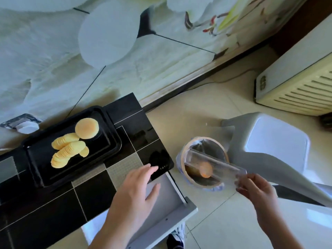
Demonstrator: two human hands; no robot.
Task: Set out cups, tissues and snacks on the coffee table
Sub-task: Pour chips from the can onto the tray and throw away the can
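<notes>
The desk (93,191) has bare room in front of the tray (107,141), where the snacks (69,150) lie; its open drawer (167,203) juts out, a likely snag. The right hand (258,193), fingers clamped on a clear sleeve (213,166), tips it over the bin (204,166); one piece may drop in. The left hand (136,191) hovers, fingers released.

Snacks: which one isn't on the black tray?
The orange snack inside the clear plastic sleeve, held by the right hand over the bin. The crackers lie on the black tray.
</notes>
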